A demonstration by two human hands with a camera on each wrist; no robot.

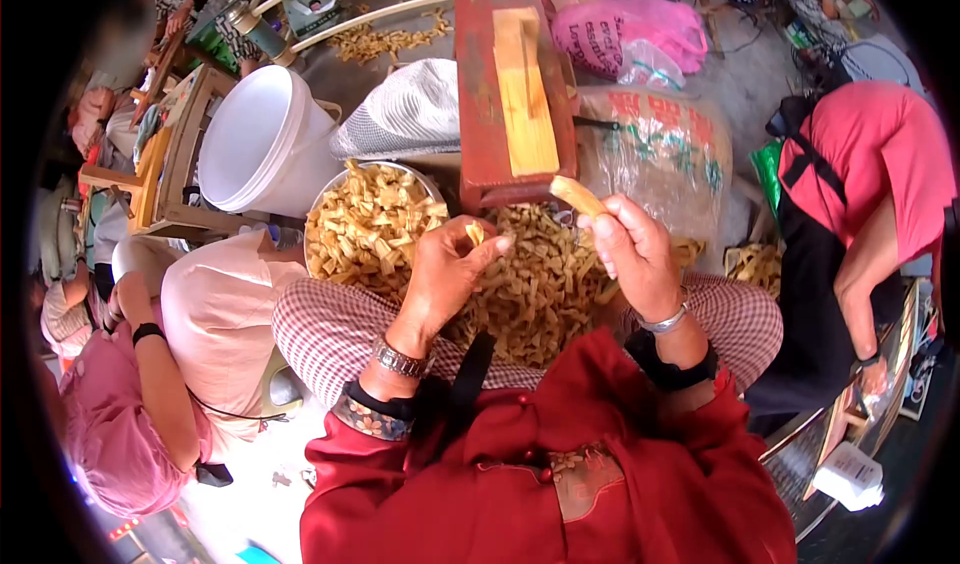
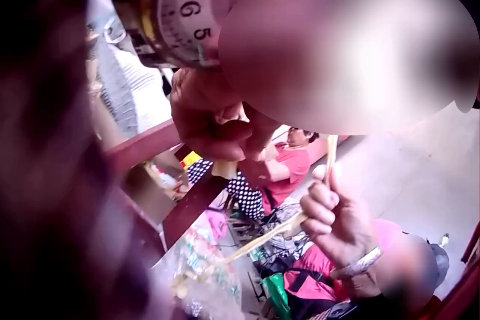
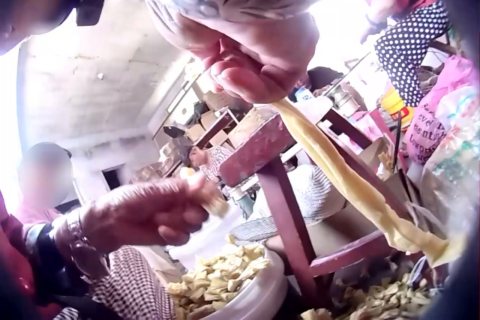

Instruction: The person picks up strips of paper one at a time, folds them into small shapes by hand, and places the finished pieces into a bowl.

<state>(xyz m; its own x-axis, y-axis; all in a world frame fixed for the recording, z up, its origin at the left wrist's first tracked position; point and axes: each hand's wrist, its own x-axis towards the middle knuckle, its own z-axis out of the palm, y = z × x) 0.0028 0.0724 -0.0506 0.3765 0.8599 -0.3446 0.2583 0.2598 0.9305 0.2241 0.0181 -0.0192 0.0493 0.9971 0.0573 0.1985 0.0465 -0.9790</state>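
My right hand (image 1: 640, 254) grips a long, soft yellow strip (image 3: 341, 174) between thumb and curled fingers. In the right wrist view the strip hangs well below that hand. Pinched in my left hand (image 1: 438, 276) is a short yellow piece (image 3: 215, 201), its end poking out by the thumb. Both hands are up over my lap, a little apart. Below them lies a pile of short, folded yellow pieces (image 1: 540, 284). More such pieces (image 1: 372, 214) fill a white tub (image 3: 276, 282) beside my left hand.
A red-brown wooden bench (image 1: 478, 84) with a pale wood block (image 1: 528, 124) on it stands ahead. Left of it are a white bucket (image 1: 250, 144) and a woven sack (image 1: 405, 109). To its right lie a clear printed sack (image 1: 665, 154) and a pink bag (image 1: 640, 34). People sit on both sides.
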